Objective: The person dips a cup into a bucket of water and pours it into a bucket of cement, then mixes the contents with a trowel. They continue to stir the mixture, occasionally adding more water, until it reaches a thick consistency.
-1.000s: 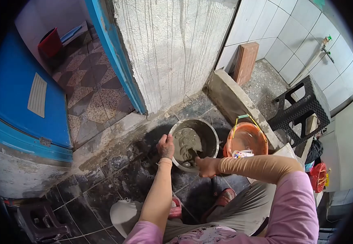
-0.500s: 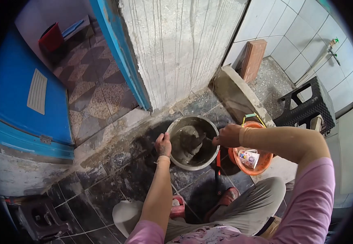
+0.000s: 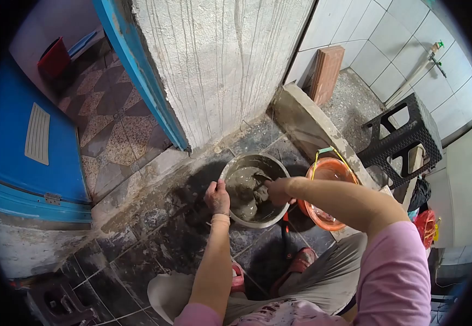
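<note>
A round grey basin (image 3: pixel 274 163) stands on the dark floor, with wet grey mortar (image 3: pixel 241 190) inside. My left hand (image 3: pixel 217 198) grips the basin's left rim, thumb up on the edge. Over the right side of the basin, my right hand (image 3: pixel 278 191) is closed around the handle of a trowel (image 3: pixel 261 177), whose dark blade reaches into the mortar. Part of the blade is sunk or hidden. Just right of the basin sits an orange bucket (image 3: pixel 331 169) holding liquid, partly covered by my right forearm. A tool with a red and black handle (image 3: pixel 286 231) lies beside the basin.
A low concrete curb (image 3: pixel 317 122) runs behind the bucket. Beyond it are a black plastic stool (image 3: pixel 404 142) and leaning reddish tiles (image 3: pixel 327 73). A rough white wall (image 3: pixel 214 65) rises ahead; a blue door (image 3: pixel 13 136) is left. Another dark stool (image 3: pixel 62 301) stands lower left.
My right hand has moved left, further over the basin, pushing the trowel through the mortar. My left hand stays on the rim. The view has shifted slightly, and my forearm now covers the cup in the bucket.
</note>
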A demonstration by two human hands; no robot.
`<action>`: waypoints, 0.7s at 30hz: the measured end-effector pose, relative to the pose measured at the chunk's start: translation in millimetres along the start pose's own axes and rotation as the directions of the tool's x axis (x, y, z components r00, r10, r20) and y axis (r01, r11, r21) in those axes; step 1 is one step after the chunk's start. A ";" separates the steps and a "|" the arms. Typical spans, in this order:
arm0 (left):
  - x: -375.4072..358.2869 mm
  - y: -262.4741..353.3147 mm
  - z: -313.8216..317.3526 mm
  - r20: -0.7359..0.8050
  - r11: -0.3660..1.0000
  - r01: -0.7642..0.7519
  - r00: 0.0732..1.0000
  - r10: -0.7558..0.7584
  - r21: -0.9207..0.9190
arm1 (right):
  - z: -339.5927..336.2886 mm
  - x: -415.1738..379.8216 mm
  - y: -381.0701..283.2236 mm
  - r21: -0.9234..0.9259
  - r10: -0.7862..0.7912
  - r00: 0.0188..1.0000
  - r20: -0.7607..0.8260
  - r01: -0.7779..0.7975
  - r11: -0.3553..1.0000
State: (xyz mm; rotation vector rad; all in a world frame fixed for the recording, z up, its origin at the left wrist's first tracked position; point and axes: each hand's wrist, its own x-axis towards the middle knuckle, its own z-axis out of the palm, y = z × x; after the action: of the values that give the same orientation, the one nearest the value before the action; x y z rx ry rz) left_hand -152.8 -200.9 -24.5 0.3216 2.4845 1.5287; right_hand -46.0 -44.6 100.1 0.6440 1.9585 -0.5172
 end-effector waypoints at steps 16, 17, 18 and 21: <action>-13.1 -26.5 -6.9 0.020 0.994 0.070 0.997 -0.068 -0.084 | 115.4 -25.5 -24.2 0.967 -0.174 0.975 -0.138 0.171 0.191; -10.7 -36.5 -6.9 0.017 0.993 0.075 0.997 -0.074 -0.088 | 114.5 -25.5 -24.8 0.932 -0.162 0.975 -0.155 0.198 0.304; -7.5 -47.0 -7.3 0.016 0.992 0.083 0.996 -0.082 -0.094 | 114.4 -25.6 -24.8 0.883 -0.150 0.974 -0.170 0.218 0.415; -7.2 -59.7 6.3 -0.115 0.980 0.051 0.991 -0.074 -0.193 | 156.0 33.4 0.3 -0.072 -0.577 0.650 -0.495 0.631 0.773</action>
State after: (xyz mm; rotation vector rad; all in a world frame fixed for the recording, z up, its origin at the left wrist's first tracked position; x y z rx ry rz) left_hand -148.7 -223.9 -80.2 0.1211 2.3857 1.7915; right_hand 45.9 -130.7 2.1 0.1486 2.6682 -0.9482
